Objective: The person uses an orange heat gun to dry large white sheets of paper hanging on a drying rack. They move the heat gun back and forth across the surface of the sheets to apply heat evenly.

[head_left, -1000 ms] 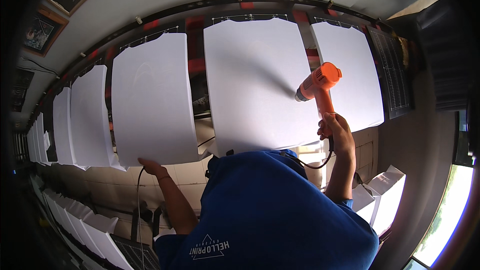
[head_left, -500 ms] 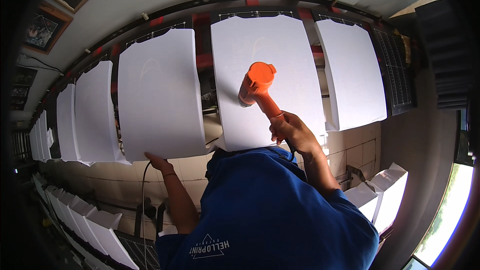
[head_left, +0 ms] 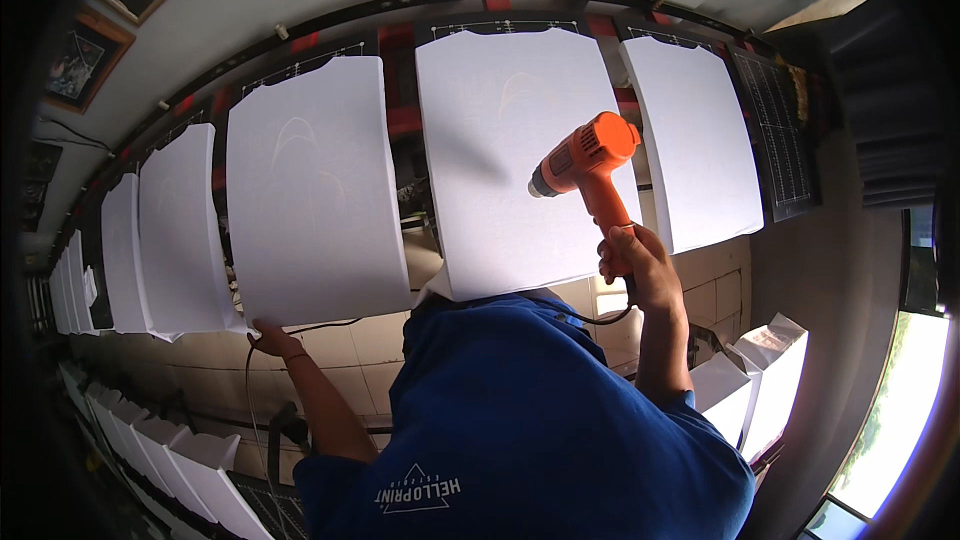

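Note:
My right hand (head_left: 640, 265) is wrapped around the handle of an orange heat gun (head_left: 600, 145). Its dark nozzle points left, above a white fabric piece (head_left: 480, 240) laid flat on a dark board. Faint pale curved lines show on this cloth and on the white piece to its left (head_left: 310, 250). Low on the left, my left hand (head_left: 270, 337) is closed around a thin dark cord (head_left: 250, 390), beside the near edge of that left piece. The cord hangs down from this hand, and another stretch runs right toward my body.
More white pieces on boards continue to the left and one lies to the right (head_left: 700, 160). At the far right end stands a bare dark board with white grid marks (head_left: 780, 130). Behind me is another row of white pieces (head_left: 210, 470). A dark rail (head_left: 400, 0) runs along the back.
The heat gun has moved right and turned, so its nozzle now points more to the left. My left hand has shifted left and slightly down along with the cord.

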`<state>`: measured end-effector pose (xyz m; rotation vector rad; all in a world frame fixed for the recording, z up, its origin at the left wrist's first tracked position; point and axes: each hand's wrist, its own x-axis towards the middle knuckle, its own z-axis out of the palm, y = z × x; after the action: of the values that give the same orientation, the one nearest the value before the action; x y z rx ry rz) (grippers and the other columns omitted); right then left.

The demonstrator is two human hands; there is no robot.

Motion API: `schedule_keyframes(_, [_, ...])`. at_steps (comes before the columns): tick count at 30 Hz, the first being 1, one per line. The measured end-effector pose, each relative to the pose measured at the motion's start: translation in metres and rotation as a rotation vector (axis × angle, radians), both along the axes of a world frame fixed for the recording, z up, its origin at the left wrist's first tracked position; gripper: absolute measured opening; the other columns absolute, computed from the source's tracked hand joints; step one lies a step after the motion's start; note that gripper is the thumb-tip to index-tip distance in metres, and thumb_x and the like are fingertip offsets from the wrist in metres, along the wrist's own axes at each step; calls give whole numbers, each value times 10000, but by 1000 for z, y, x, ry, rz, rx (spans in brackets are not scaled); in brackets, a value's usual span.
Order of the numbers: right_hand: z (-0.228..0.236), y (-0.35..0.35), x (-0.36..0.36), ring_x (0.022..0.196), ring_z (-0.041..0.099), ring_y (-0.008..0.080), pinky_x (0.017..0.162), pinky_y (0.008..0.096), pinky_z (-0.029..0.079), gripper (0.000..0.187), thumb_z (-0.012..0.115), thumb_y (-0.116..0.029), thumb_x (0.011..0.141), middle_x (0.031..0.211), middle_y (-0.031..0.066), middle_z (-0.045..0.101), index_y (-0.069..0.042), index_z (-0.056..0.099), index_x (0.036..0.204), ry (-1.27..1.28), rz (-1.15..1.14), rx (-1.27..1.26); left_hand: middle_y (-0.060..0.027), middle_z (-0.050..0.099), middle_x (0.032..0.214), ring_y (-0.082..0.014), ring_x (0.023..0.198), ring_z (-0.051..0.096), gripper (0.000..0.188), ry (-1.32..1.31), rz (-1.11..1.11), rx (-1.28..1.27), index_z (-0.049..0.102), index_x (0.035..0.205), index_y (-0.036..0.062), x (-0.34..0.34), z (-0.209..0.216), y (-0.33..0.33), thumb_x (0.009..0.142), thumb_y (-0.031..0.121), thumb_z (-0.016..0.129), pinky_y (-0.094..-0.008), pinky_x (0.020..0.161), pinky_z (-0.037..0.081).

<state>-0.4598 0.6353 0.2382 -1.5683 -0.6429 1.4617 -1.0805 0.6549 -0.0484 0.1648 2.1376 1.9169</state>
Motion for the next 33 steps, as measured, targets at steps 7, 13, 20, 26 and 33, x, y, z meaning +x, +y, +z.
schedule_keyframes(7, [-5, 8, -21, 668, 602, 142, 586, 268, 487, 379, 593, -329, 928, 776, 62, 580, 30, 536, 1036, -77, -34, 72, -224, 570, 1214, -349, 998, 624, 697, 85, -17, -98, 329, 1384, -44, -15, 1, 18, 884, 332, 637, -426, 822, 561])
schedule_keyframes(13, [-19, 13, -33, 654, 604, 136, 564, 263, 487, 387, 593, -351, 920, 781, 62, 583, 29, 549, 978, 46, 196, -6, -218, 603, 1185, -322, 985, 646, 548, 88, 27, -170, 522, 1217, -62, 6, 9, 27, 884, 361, 627, -409, 788, 576])
schedule_keyframes(20, [-17, 19, -58, 649, 599, 126, 575, 250, 488, 347, 587, -323, 922, 770, 48, 573, 20, 549, 961, -20, 349, -59, -207, 613, 1184, -321, 990, 648, 522, 42, 62, -174, 569, 1155, -68, 16, 24, 32, 888, 379, 603, -410, 797, 571])
schedule_keyframes(26, [1, 2, -55, 628, 605, 120, 548, 231, 481, 318, 611, -279, 895, 750, 50, 582, 33, 563, 932, -52, 430, -162, -235, 595, 1187, -345, 1010, 629, 603, 114, 160, -291, 503, 1248, -42, 13, 16, 30, 873, 422, 592, -432, 827, 546])
schedule_keyframes(33, [-9, 7, -50, 635, 600, 118, 553, 239, 479, 319, 596, -286, 900, 745, 49, 585, 29, 568, 936, -131, 292, -23, -252, 586, 1195, -368, 1008, 624, 652, 124, 187, -287, 473, 1285, -38, 5, 3, 29, 861, 448, 572, -444, 838, 529])
